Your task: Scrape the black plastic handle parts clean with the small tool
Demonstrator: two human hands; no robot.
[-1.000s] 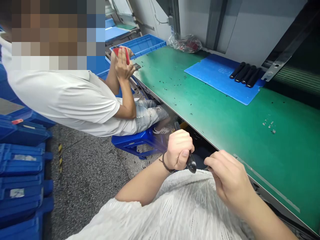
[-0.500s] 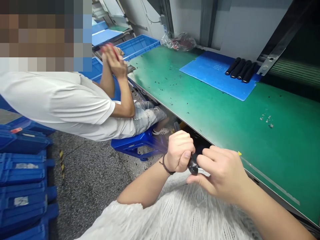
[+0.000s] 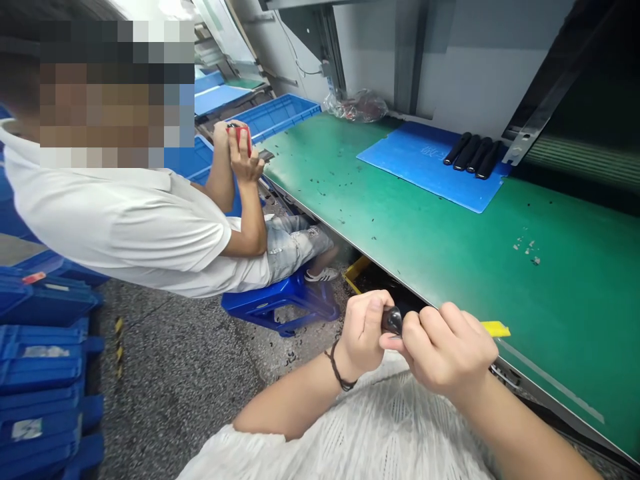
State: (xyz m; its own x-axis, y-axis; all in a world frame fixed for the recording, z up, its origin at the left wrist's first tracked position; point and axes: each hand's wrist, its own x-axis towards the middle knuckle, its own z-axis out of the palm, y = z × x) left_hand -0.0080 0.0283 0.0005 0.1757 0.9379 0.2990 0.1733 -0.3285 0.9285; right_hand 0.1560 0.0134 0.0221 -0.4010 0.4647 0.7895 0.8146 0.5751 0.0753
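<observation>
My left hand (image 3: 367, 330), with a dark cord round its wrist, is closed around a black handle-shaped piece (image 3: 395, 321). Only the rounded, glossy end of that piece shows, turned toward me. Close against this end are the thumb and curled fingers of my right hand (image 3: 445, 347). From behind the right fist sticks out a flat yellow end (image 3: 496, 329), apparently of a thin tool gripped in it; its working tip is hidden by the fingers. Both hands are above my lap, at the bench's front edge.
Several black handle-shaped pieces (image 3: 473, 155) lie on a blue mat (image 3: 415, 163) on the green bench (image 3: 340, 180), among dark scraps. At left a co-worker (image 3: 125, 220) sits on a blue stool (image 3: 270, 300), holding something red. A yellow bin (image 3: 353, 275) is below the bench; blue crates (image 3: 40, 353) stand left.
The black piece has turned so its end faces me, and my left wrist has rotated. More of the yellow end shows behind my right hand. The co-worker's hands have lowered slightly.
</observation>
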